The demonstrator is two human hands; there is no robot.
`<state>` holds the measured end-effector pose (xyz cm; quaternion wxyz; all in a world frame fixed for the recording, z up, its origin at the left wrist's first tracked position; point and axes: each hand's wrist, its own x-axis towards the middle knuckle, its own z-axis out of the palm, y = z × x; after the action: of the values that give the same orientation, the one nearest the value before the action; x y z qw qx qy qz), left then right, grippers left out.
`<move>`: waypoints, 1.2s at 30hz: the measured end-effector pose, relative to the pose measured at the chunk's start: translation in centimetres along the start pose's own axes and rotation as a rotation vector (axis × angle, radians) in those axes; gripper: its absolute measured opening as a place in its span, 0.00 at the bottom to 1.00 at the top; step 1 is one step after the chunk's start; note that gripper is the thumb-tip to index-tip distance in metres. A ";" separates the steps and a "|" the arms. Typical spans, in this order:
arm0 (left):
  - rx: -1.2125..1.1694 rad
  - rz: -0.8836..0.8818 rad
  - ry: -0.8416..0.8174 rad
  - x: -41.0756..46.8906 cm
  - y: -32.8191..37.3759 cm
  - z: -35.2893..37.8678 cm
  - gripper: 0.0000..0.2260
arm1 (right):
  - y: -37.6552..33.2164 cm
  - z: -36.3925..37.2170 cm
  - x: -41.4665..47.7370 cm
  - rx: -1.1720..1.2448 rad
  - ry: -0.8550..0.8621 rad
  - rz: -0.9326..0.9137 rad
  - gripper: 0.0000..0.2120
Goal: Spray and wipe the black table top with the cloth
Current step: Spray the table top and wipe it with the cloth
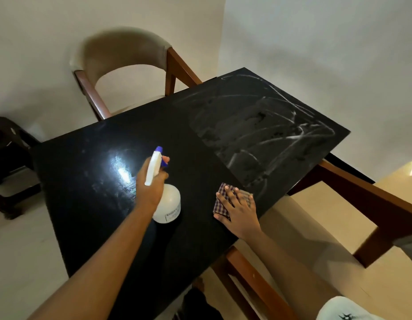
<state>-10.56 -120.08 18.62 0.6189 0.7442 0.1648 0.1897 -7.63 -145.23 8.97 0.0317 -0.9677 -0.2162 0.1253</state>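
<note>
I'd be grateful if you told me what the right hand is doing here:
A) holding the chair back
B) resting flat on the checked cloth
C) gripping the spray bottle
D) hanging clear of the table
B: the right hand lies with straight fingers on the checked cloth on the black table top, while the left hand grips the spray bottle.

Open table [135, 125], two obstacles
The spray bottle [169, 203] and cloth [220, 207] sit mid-table; open surface beyond and left.

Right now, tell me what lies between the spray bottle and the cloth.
Nothing: in the head view only bare black table top separates the spray bottle, gripped by the left hand, from the checked cloth under the right hand.
</note>
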 end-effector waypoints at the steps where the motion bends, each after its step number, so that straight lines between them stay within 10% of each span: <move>1: -0.005 -0.007 -0.020 -1.1 0.0 0.5 0.15 | 0.1 0.1 -0.7 0.002 -0.004 0.013 0.39; 21: 0.044 -0.072 -0.051 -8.4 0.9 3.7 0.16 | 10.1 -0.4 -13.1 0.372 -0.349 0.042 0.16; 28: 0.027 -0.107 -0.009 -8.6 0.6 3.7 0.17 | 8.0 -2.2 -11.6 0.686 0.101 0.162 0.16; 36: -0.020 -0.111 0.009 -9.9 1.8 3.3 0.16 | -0.3 -1.7 -12.1 0.436 -0.017 -0.089 0.18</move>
<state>-17.58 -127.99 19.12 0.6353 0.7267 0.2067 0.1599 -17.94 -150.15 13.44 0.2439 -0.9264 -0.2268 0.1757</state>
